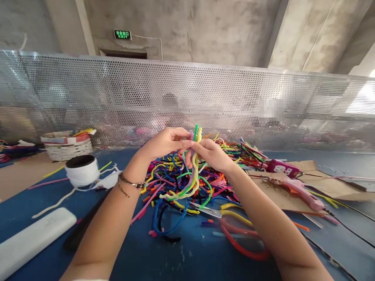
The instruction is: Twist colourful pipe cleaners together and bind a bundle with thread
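Observation:
Both my hands are raised above a blue table, pinching one bundle of pipe cleaners in yellow, green and lilac. My left hand grips the bundle near its top from the left. From the right, my right hand closes its fingers on the same strands. The bundle's tips stick up above my fingers and its long ends hang down in loops. Below lies a big heap of loose coloured pipe cleaners.
A roll of white tape and a white flat bar lie at the left, with a woven basket behind. Scissors sit under the heap. A pink glue gun rests on cardboard at right. A perforated metal screen backs the table.

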`<state>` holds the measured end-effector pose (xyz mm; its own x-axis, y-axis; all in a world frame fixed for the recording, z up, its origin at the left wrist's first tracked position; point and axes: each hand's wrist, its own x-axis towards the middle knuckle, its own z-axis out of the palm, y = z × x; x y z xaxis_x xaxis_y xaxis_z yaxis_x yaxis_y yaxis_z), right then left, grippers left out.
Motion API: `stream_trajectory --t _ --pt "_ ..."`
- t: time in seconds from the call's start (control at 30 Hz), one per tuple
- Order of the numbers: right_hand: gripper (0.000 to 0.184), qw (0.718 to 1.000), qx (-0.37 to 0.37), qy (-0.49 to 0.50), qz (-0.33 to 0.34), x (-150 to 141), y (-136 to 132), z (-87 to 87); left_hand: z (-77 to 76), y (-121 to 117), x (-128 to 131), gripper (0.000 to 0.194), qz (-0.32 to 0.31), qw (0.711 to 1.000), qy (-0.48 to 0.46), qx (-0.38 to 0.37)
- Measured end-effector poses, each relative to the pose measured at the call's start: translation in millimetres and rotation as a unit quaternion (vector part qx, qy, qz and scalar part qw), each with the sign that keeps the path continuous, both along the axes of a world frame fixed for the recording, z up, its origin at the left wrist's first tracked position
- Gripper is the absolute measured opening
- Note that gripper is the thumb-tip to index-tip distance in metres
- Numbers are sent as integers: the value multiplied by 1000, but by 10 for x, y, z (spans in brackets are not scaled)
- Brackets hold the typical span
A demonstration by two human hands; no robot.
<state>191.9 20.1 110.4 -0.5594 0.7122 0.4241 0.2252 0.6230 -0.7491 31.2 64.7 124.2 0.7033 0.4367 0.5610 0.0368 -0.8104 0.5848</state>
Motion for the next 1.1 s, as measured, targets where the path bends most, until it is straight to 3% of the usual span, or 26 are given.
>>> stream_trajectory --t 0.23,0.63,0.87,1.1 --pt "36 996 -26 1 90 51 -27 14 32 -103 6 29 -20 997 -71 -35" --pt "45 982 -110 5 150 88 -32 -6 62 -128 -19 27 46 994 -94 17" --pt "41 988 -74 -54 123 63 -42 16 66 -165 -14 21 93 993 -72 13" --pt "44 986 -70 -74 129 42 -53 5 44 -132 -19 26 65 998 -16 -6"
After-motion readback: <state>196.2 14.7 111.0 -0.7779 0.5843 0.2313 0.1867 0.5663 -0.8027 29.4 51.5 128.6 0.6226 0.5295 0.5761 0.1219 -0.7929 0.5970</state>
